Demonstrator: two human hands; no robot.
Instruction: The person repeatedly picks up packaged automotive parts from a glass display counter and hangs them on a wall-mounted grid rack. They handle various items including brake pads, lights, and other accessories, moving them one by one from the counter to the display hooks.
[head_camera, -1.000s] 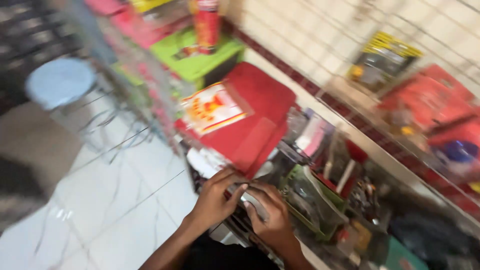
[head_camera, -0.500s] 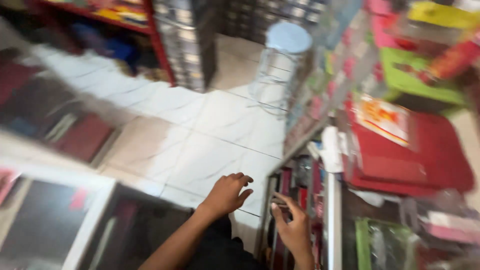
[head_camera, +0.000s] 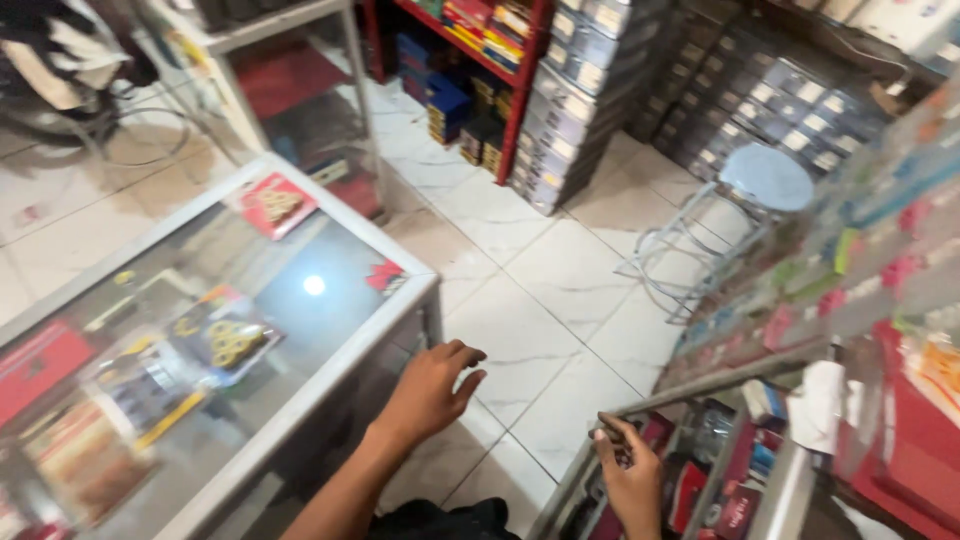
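Observation:
My left hand (head_camera: 430, 390) hovers with its fingers apart and slightly curled, holding nothing, just off the corner of a glass display counter (head_camera: 330, 370). My right hand (head_camera: 632, 482) is low at the right, by the open edge of a second display case (head_camera: 690, 390). Its fingers are closed on a small dark part (head_camera: 612, 427) that sticks out above the fingertips. The two hands are apart, with white floor tiles (head_camera: 540, 300) between them.
The glass counter holds several packaged parts under its top. A round blue stool (head_camera: 765, 178) on thin metal legs stands at the right. Stacks of grey boxes (head_camera: 590, 90) and a red shelf (head_camera: 520, 70) line the back. The right case holds red packages (head_camera: 920, 440).
The view has swung left from the right-hand case to the floor and glass counter. My left hand has come away from my right hand and spread; my right hand keeps its small part.

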